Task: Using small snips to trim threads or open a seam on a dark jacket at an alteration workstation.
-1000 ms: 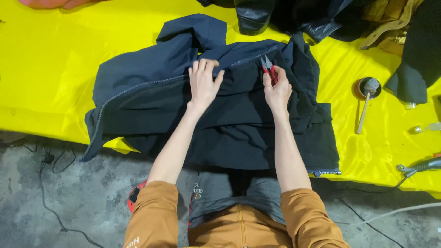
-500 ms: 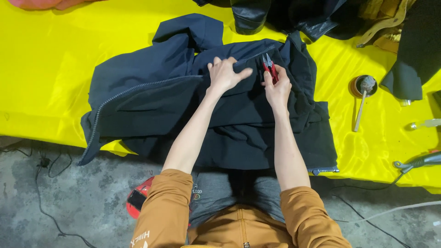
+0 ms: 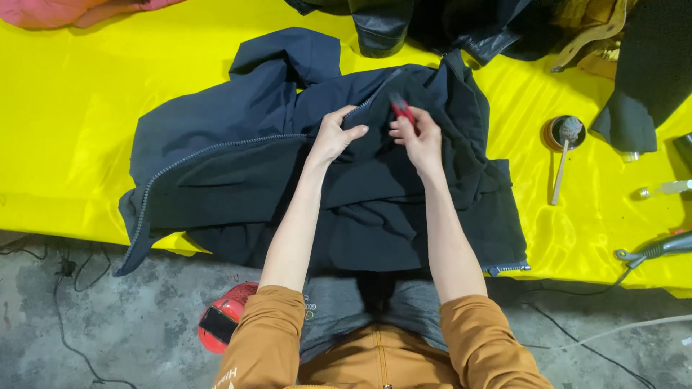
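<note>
A dark navy jacket [image 3: 238, 158] lies spread on a yellow sheet [image 3: 79, 108], its zipper [image 3: 216, 148] running from the lower left up to the collar. My left hand [image 3: 335, 137] pinches the jacket's zipper edge near the middle. Just to the right, my right hand [image 3: 418, 137] grips a small red-handled tool [image 3: 402, 109] whose tip points at the zipper line. The two hands are close together, a few centimetres apart.
A brush with a wooden handle [image 3: 562, 155] rests on a small round tin at the right. Dark garments [image 3: 447, 25] lie along the far edge and a pink cloth [image 3: 65, 11] at the far left. A metal tool [image 3: 652, 251] sits at the right edge. A red object [image 3: 223, 324] lies on the floor.
My left hand has slid right along the jacket from a flat, spread position and now pinches the zipper edge beside my right hand, which has kept the red tool.
</note>
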